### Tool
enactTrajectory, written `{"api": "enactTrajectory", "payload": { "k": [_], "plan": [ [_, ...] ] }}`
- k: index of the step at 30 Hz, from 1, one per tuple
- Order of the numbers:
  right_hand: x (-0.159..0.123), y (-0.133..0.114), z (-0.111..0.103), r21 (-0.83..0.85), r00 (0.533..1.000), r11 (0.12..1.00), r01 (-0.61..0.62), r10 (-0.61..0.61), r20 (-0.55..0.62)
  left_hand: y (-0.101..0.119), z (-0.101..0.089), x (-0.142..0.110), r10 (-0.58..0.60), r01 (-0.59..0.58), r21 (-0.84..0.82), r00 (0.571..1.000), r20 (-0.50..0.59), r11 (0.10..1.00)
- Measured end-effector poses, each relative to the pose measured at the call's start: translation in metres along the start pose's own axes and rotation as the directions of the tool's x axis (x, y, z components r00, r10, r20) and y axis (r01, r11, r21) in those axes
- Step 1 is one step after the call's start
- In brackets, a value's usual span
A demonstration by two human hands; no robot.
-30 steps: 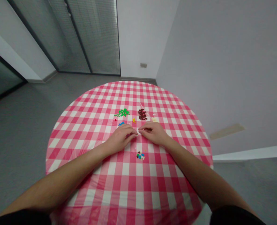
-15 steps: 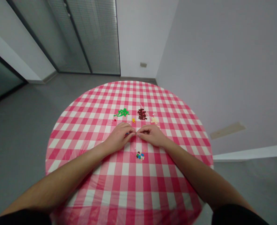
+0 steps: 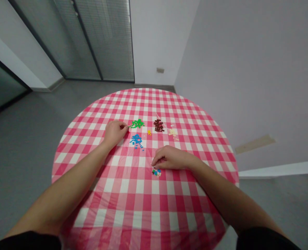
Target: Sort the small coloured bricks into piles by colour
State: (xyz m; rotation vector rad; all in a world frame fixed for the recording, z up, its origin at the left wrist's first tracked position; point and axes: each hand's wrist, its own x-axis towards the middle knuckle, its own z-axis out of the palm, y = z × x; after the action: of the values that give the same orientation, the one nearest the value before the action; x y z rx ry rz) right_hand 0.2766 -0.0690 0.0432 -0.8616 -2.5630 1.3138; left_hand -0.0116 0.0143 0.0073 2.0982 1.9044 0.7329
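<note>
My left hand (image 3: 116, 133) is at the left edge of a pile of small green pieces (image 3: 138, 123), thumb and forefinger pinched together. What lies between those fingertips is too small to make out. Just below the green pile are small blue pieces (image 3: 136, 140), some scattered toward me. My right hand (image 3: 171, 157) hovers, fingers curled and closed, at the far side of a small mixed heap (image 3: 156, 172) of blue, green, white and dark bits. Its fingertips point down at the heap, and anything in them is hidden.
Dark brown pieces (image 3: 158, 125) form another pile, with cream pieces (image 3: 172, 132) to its right and a few yellow pieces (image 3: 149, 132) to its left. All lie on a round table with a red-and-white checked cloth (image 3: 143, 201). A wall (image 3: 260, 86) stands at the right.
My left hand has moved left and away from me to the green pile, uncovering the blue pieces. My right hand has come down toward the mixed heap. The two hands are now apart.
</note>
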Motion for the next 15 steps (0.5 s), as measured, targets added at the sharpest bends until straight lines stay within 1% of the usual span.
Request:
{"api": "enactTrajectory", "payload": {
  "k": [4, 10, 15],
  "plan": [
    [0.002, 0.0, 0.002, -0.079, 0.999, 0.996, 0.033, -0.031, 0.022, 0.002, 0.004, 0.0, -0.024, 0.025, -0.03, 1.0, 0.012, 0.999],
    [0.003, 0.0, 0.007, -0.124, 0.998, 0.991, -0.047, 0.041, -0.048, 0.0, 0.003, 0.0, -0.028, 0.028, -0.069, 1.0, -0.009, 0.997],
    [0.005, -0.002, 0.012, -0.159, 0.994, 0.983, -0.09, 0.078, -0.078, -0.001, 0.002, -0.003, -0.033, 0.034, -0.078, 0.999, 0.015, 0.996]
  ]
}}
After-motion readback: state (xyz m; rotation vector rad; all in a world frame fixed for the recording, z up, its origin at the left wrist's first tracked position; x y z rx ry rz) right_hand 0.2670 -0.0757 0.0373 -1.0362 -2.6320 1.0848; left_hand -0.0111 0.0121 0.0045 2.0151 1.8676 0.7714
